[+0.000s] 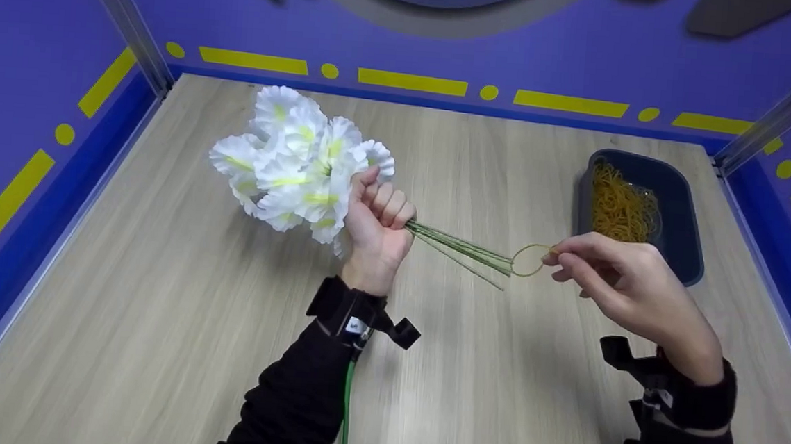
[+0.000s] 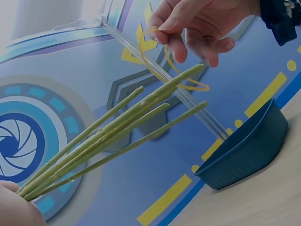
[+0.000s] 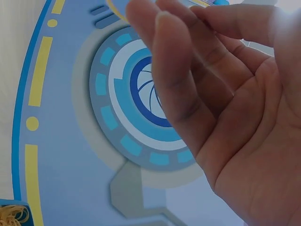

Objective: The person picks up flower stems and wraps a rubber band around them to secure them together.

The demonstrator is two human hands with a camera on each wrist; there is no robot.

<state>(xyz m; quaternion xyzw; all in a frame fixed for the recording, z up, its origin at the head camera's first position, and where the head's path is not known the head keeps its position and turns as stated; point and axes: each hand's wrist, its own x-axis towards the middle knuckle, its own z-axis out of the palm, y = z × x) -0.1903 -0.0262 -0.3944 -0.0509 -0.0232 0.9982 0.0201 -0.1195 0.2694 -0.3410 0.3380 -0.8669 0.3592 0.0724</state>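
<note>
The fingers of my left hand (image 1: pixel 378 224) curl tight around the green stems (image 1: pixel 460 246), just below the white flowers (image 1: pixel 298 166). The fingers of my right hand (image 1: pixel 631 287) pinch a yellow rubber band (image 1: pixel 522 275). Its loop is at the stem tips; I can't tell if any poke through. A dark tub (image 1: pixel 679 200) of bands (image 1: pixel 619 206) sits on the counter (image 1: pixel 468 380).
</note>
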